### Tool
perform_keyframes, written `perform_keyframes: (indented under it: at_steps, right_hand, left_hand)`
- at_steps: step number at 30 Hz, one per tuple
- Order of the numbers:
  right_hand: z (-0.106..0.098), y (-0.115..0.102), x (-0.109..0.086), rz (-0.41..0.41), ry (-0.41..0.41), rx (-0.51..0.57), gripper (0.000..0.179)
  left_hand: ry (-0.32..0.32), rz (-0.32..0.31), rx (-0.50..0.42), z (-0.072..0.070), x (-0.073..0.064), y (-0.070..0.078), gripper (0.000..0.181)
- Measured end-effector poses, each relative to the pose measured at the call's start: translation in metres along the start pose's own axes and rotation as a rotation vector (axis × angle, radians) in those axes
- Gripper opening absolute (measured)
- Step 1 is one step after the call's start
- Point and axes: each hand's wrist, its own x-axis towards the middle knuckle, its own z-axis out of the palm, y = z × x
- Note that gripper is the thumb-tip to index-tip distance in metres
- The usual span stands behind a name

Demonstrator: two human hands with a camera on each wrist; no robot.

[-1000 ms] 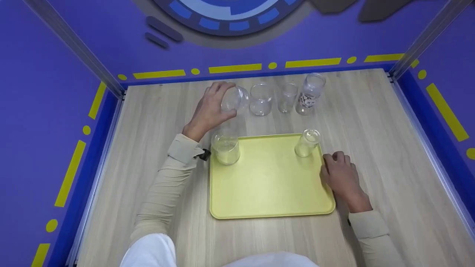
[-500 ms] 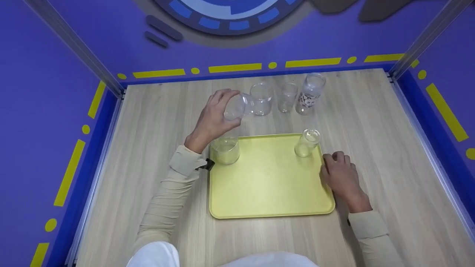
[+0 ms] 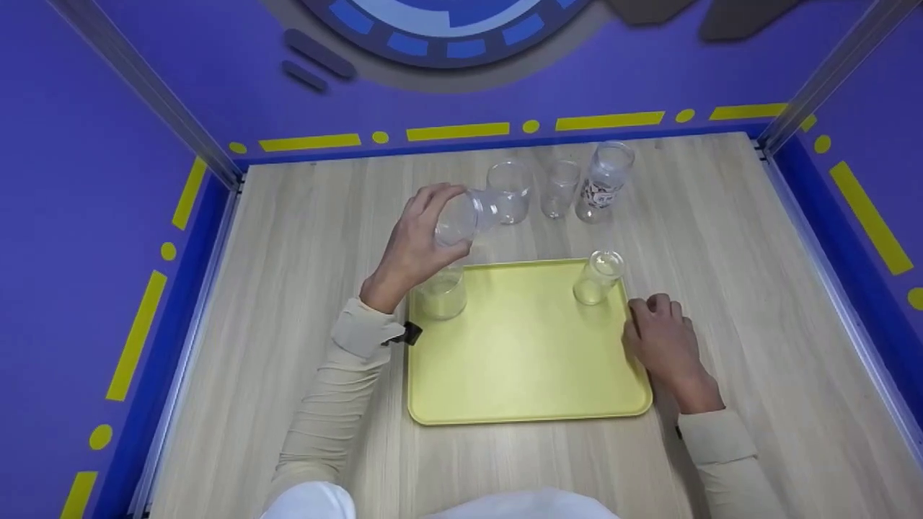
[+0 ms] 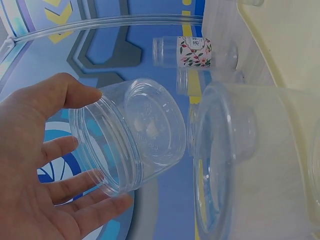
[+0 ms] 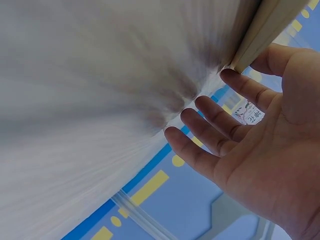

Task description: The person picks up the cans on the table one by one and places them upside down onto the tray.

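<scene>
Two clear vessels are on the yellow tray (image 3: 533, 360) rn: a big jar (image 3: 441, 299) at its far L corner & a small glass (image 3: 594, 285) at its far R corner. A third, a round jar (image 4: 150, 120), is in the L hand (image 3: 418, 241), gripped w/ thumb & fingers spread round its threaded rim; it's tilted, mouth toward the palm, up in the air around the tray's far L corner & not set down. R hand (image 3: 663, 342) grips nothing afaict: fingers loosely stretched, tips at the table (image 3: 735, 303), index right at the tray's R edge; whether the thumb is pressing the rim, can't tell. Far beyond the tray, on the table in a row L to R: a wide jar (image 3: 509, 189), a slim glass (image 3: 559, 189) & a tall bottle (image 3: 604, 184) w/ a flowered label, all upright. In the head view the held one partly overlaps the wide jar; can't tell for sure if they're apart. Progress, imo: approx. midway. Done = 2 pcs on the tray; in progress = 1 pc in hand, off it; left = 3 pcs standing off the tray, tho whether those count too isn't shown. Near half of the tray has no vessel on it.
</scene>
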Motion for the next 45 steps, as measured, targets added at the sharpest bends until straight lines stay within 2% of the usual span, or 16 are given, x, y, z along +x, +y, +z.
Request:
perform_keyframes:
  at_steps: [9, 15, 25, 45]
  right_hand:
    - [0.000, 0.001, 0.001, -0.004, 0.000, -0.005, 0.037]
    - [0.000, 0.001, 0.001, -0.002, -0.003, 0.002, 0.038]
    - [-0.001, 0.000, 0.000, 0.006, -0.020, -0.007, 0.041]
    - [-0.001, -0.001, 0.000, -0.013, 0.021, -0.020, 0.037]
  left_hand:
    - [0.023, -0.007, -0.056, 0.003, -0.005, 0.006, 0.071]
    - [0.048, -0.004, -0.168, 0.007, -0.011, 0.008, 0.070]
    - [0.060, -0.067, -0.361, 0.012, -0.019, 0.013, 0.071]
    - [0.071, -0.169, -0.586, 0.015, -0.036, 0.025, 0.075]
